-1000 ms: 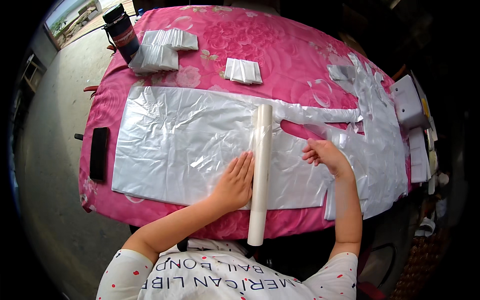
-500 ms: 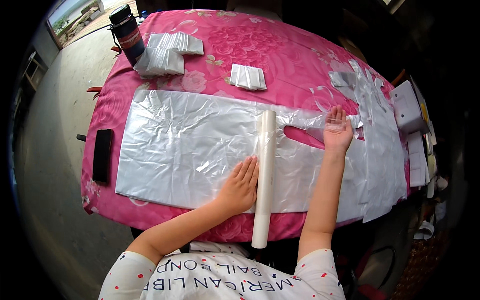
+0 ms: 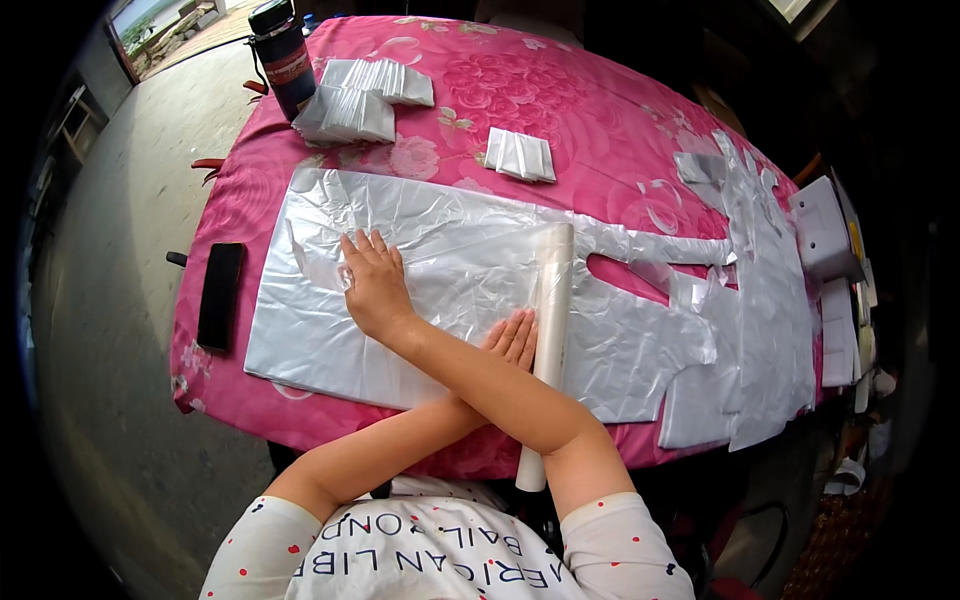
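A: Where are the plastic sheets (image 3: pixel 460 230)?

B: They lie flat in a silvery-white layer, running from nine o'clock to three around the roll (image 3: pixel 553 310). The roll rests across them on a near twelve-to-six line, its six o'clock end poking past the near edge of the tablecloth (image 3: pixel 620 130).

A: And the hands?

B: The left hand (image 3: pixel 515 335) is palm down on the sheets, opened flat with fingers side by side, right beside the roll at nine. It grips nothing. The right hand (image 3: pixel 375 285) is at half past nine, fingers loosely extended. Some loose film (image 3: pixel 318 262) sits by its thumb; I can't tell whether it's pinched. The right forearm (image 3: pixel 485 385) crosses above the left one.

A: What could go wrong?

B: I'd say that crossing is the weak point. A dip of the right forearm could knock the roll askew, and the overhanging end might help it tip. Film this thin could crease if the right hand drags it, or slip should the left palm lift.

A: What's farther out?

B: A loose plastic heap (image 3: pixel 765 300) at three, small folded packets (image 3: pixel 520 155) just before twelve, a bigger batch (image 3: pixel 345 115) near eleven, a dark bottle (image 3: pixel 290 65) at half past ten, and a black phone (image 3: pixel 220 297) at nine.
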Available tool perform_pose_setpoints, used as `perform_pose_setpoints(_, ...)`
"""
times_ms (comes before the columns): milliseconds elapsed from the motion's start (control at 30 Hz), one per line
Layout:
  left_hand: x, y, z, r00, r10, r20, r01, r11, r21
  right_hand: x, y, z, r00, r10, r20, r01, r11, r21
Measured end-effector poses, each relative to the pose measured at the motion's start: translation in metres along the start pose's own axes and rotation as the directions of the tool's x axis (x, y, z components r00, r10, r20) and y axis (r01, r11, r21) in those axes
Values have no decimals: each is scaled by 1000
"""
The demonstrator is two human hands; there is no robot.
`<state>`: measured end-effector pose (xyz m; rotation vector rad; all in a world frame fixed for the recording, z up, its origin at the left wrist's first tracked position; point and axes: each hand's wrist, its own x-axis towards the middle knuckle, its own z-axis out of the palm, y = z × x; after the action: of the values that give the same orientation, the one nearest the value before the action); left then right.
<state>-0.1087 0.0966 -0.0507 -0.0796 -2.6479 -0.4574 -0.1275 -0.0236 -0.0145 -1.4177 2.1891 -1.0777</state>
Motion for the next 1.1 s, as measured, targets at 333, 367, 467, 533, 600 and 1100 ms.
perform_pose_setpoints(333,6,-10,-25,996,-85,-35,66,925,-375,-70,-30,-73,936,-290,197,302,953,-33)
perform_pose_setpoints(367,3,-23,-46,994,-105,-34,82,909,-408,-84,-29,-91,950,-295,104,300,953,-36)
perform_pose_setpoints(467,17,-42,-50,985,-170,6,144,817,-559,-134,1,-144,963,-235,-131,217,966,-139)
perform_pose_setpoints(533,53,-58,-65,955,-273,114,271,651,-709,-160,26,-163,974,-169,-154,124,957,-264)
perform_pose_setpoints(600,83,-67,-59,902,-380,202,362,415,-835,-182,49,-172,976,-104,-189,46,957,-286)
perform_pose_setpoints(1100,107,-78,-73,807,-552,208,512,481,-711,-174,79,-172,968,-175,182,236,884,-404)
